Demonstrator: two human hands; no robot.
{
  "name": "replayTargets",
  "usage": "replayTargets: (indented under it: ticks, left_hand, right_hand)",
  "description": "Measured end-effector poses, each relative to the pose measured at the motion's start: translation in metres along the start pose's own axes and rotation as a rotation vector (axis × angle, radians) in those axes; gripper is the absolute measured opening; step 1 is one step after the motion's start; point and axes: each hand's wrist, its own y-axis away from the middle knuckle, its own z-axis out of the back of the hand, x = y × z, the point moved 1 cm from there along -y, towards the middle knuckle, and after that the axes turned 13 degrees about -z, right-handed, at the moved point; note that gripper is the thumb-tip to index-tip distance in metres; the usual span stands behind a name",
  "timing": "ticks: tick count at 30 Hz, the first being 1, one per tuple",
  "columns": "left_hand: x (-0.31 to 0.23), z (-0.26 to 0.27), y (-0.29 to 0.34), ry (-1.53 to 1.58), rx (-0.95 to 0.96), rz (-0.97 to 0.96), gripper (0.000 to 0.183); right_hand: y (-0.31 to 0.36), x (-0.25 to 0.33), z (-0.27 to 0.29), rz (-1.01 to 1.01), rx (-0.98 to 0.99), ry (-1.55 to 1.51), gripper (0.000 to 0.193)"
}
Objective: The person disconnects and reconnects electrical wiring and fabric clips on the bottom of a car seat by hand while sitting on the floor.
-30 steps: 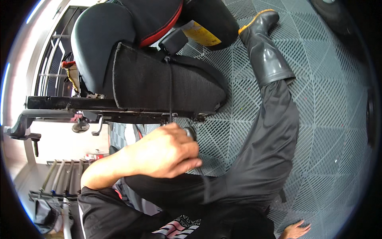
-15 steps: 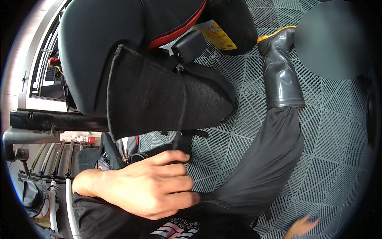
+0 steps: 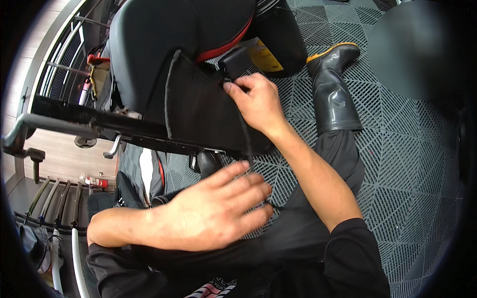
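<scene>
A dark car seat (image 3: 144,54) with red trim lies tipped over in front of me, a black felt flap (image 3: 196,104) hanging from it. A thin black strap (image 3: 246,136) runs down across the flap's right side. My right hand (image 3: 258,104) pinches the strap's upper end, beside a small black plastic block (image 3: 234,60). Lower down, my left hand (image 3: 218,208) has its index fingertip and thumb side at the strap's lower end. Its other fingers are loosely bent, and its thumb is hidden.
A metal seat rail with a grey bar (image 3: 59,124) juts out left. Behind the seat stands a black bucket (image 3: 283,42) with a yellow label. My leg in a black rubber boot (image 3: 335,94) stretches over grey grid floor tiles (image 3: 412,188). Several hanging tools (image 3: 54,203) line the lower left.
My right hand has come up from the lower right edge to the strap's upper end. My left hand has shifted slightly right. The flap and seat appear farther right in the view.
</scene>
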Motion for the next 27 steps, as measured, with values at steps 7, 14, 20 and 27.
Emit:
replayTargets:
  ticks: [7,14,20,27]
  left_hand:
    - [0.013,0.014,-0.005,-0.219,0.000,0.108,0.035]
    - [0.033,0.013,0.002,-0.423,-0.003,0.290,0.042]
    - [0.028,0.008,0.011,-0.353,0.081,0.298,0.041]
    - [0.026,0.005,0.024,-0.317,0.045,0.275,0.041]
  right_hand:
    - [-0.003,0.014,-0.003,-0.308,0.043,-0.106,0.028]
    - [-0.007,0.010,-0.001,-0.276,0.081,0.017,0.024]
    - [-0.041,0.011,0.004,-0.538,0.326,0.049,0.029]
    - [0.011,-0.024,-0.002,-0.106,-0.024,0.159,0.051]
